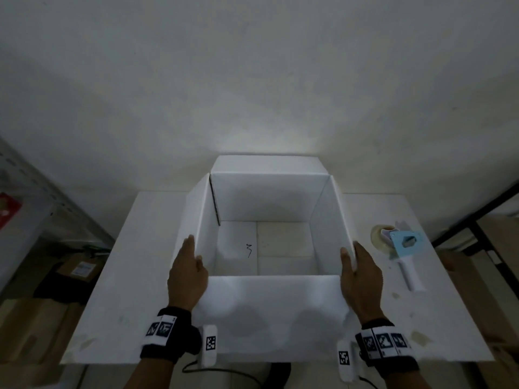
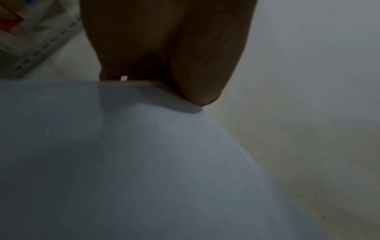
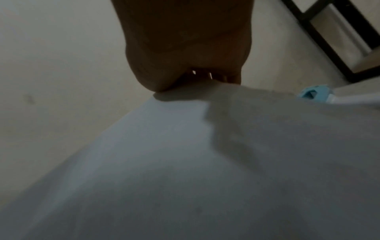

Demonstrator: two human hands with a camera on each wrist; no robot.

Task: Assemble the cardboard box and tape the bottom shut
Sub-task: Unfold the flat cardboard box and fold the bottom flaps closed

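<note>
A white cardboard box (image 1: 269,200) stands upright and open on the white table (image 1: 118,290). Its top flaps are spread outward, and the near flap (image 1: 272,304) lies toward me. Inside, the bottom flaps are folded flat and a small pen scribble (image 1: 248,250) marks them. My left hand (image 1: 187,273) grips the left side flap near the front corner, fingers outside and thumb at the inner edge. My right hand (image 1: 361,279) holds the right side flap the same way. In the wrist views, each thumb (image 2: 197,91) (image 3: 152,81) rests at the panel's corner.
A tape dispenser (image 1: 404,248) with a blue plate, white handle and clear tape roll lies on the table to the right of the box; the tape dispenser (image 3: 310,94) also shows in the right wrist view. A metal shelf (image 1: 33,186) stands at the left, with brown cartons (image 1: 75,270) below. A dark frame (image 1: 477,226) is at the right.
</note>
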